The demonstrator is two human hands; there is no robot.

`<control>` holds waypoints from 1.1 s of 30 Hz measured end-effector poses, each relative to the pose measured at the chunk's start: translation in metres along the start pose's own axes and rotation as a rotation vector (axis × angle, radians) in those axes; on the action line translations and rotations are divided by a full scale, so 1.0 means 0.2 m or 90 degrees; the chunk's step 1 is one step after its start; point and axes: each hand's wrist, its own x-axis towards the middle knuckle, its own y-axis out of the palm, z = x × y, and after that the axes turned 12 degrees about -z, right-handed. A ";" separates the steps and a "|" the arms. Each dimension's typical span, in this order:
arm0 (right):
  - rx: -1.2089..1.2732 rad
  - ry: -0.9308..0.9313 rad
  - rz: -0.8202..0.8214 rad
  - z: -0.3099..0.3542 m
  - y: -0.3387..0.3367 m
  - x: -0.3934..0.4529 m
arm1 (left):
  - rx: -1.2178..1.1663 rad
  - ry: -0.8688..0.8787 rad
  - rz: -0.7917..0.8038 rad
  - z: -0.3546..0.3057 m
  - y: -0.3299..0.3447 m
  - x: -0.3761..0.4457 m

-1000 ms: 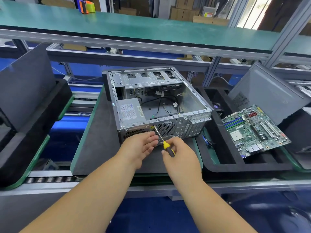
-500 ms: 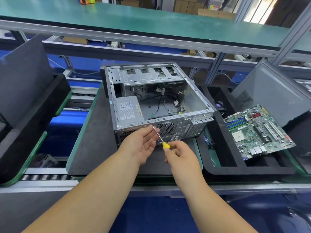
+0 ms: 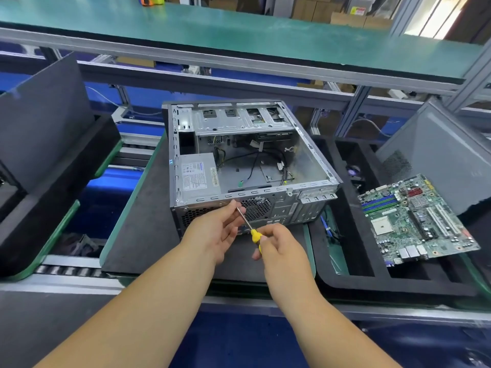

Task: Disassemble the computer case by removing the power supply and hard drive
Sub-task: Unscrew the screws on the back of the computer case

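Green-edged trays sit on a roller conveyor under a long green shelf, with cardboard boxes behind. On the dark middle mat the computer case lies on its side, open upward, long axis running away from the person, rear panel nearest. Its power supply sits in the near-left corner. The right hand grips the yellow handle of a screwdriver; the left hand pinches the shaft, which points up-left at the rear panel. A motherboard leans in the right tray.

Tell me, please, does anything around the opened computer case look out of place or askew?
The motherboard lies tilted across the black foam tray, not seated flat in a compartment. Loose cables sprawl inside the computer case.
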 end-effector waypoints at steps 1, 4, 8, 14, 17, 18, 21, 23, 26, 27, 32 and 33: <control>-0.015 -0.003 0.001 0.01 0.00 0.00 | -0.001 0.001 0.002 0.00 0.00 0.00; -0.030 -0.002 -0.016 0.02 -0.01 0.01 | -0.003 -0.002 0.010 -0.01 0.00 -0.01; 0.033 0.034 -0.027 0.03 0.01 0.00 | -0.015 -0.010 0.024 -0.01 -0.01 -0.02; 0.045 0.079 -0.046 0.04 0.05 -0.02 | -0.035 -0.025 0.049 0.00 -0.04 0.02; 0.080 0.162 -0.039 0.08 0.07 -0.05 | -0.030 -0.034 0.066 -0.01 -0.04 0.03; 0.124 0.225 -0.027 0.09 0.08 -0.05 | -0.031 -0.039 0.072 -0.01 -0.04 0.04; 0.213 0.385 -0.004 0.14 0.12 -0.06 | -0.033 -0.049 0.088 -0.01 -0.04 0.05; 0.225 0.417 -0.021 0.14 0.15 -0.07 | -0.033 -0.053 0.096 -0.01 -0.05 0.06; 0.262 0.418 -0.057 0.11 0.16 -0.08 | -0.034 -0.056 0.101 -0.01 -0.05 0.05; 0.278 0.408 -0.063 0.10 0.16 -0.09 | -0.037 -0.056 0.101 -0.02 -0.05 0.05; 0.303 0.376 -0.028 0.07 0.13 -0.07 | -0.039 -0.050 0.084 -0.02 -0.02 0.00; 0.308 0.379 -0.021 0.08 0.12 -0.07 | -0.038 -0.047 0.078 -0.03 -0.02 -0.01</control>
